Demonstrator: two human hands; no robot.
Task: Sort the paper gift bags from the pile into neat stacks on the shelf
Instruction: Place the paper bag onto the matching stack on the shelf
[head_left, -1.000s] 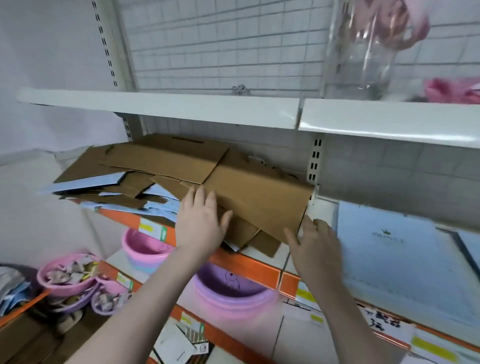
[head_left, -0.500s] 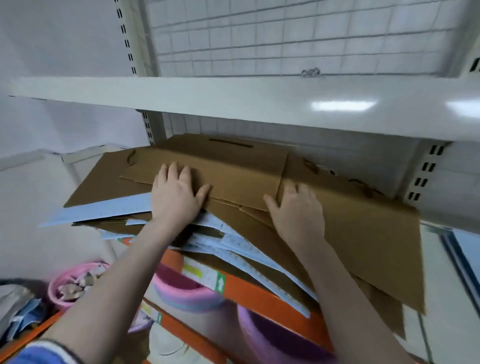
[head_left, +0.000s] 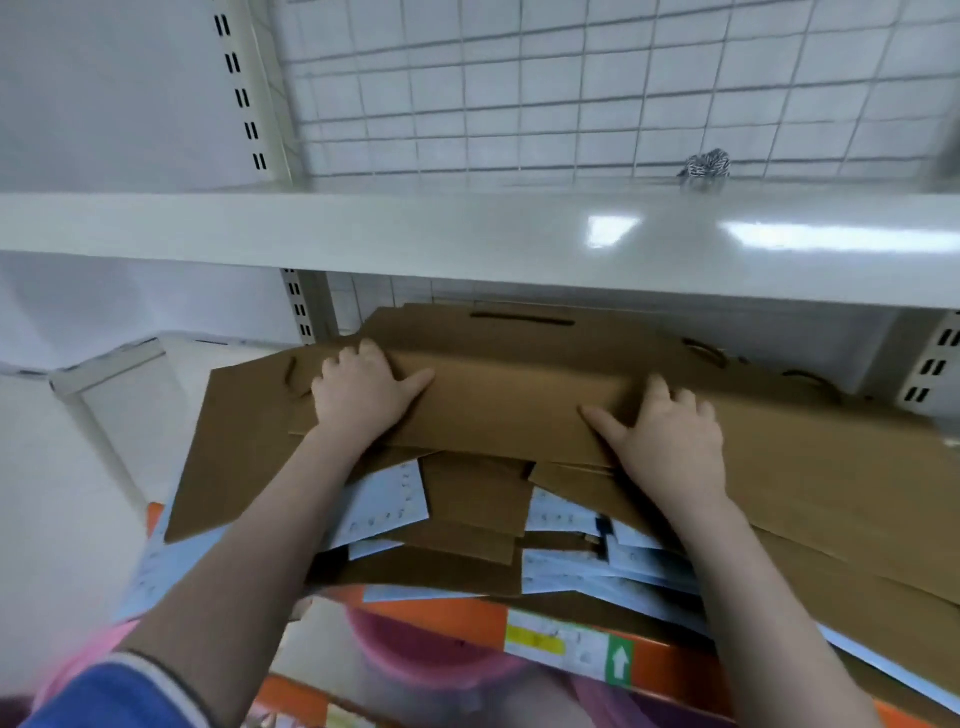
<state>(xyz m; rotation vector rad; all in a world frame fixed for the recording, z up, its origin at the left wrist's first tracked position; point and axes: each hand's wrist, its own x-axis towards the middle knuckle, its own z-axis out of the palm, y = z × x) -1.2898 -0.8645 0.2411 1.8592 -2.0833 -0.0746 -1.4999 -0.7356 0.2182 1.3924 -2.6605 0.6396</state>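
Observation:
A loose pile of flat brown paper gift bags (head_left: 509, 410) lies on the orange-edged shelf (head_left: 447, 618), mixed with pale blue bags (head_left: 384, 504) that stick out underneath. My left hand (head_left: 363, 397) rests palm-down on the left end of the top brown bag, thumb spread to the right. My right hand (head_left: 670, 441) presses on the same bag's right part, thumb spread to the left. Both hands' fingers are bent slightly on top of the paper. More brown bags (head_left: 831, 493) extend to the right.
A white shelf board (head_left: 467, 239) runs close above the pile, with a wire grid back panel (head_left: 519, 88) behind it. A pink plastic basin (head_left: 431, 665) sits on the level below. A slotted upright (head_left: 298, 312) stands at the pile's back left.
The view has come closer and shifted left. Both hands slid further back and apart on the top brown bag; the right hand moved off the pile's front right edge onto it.

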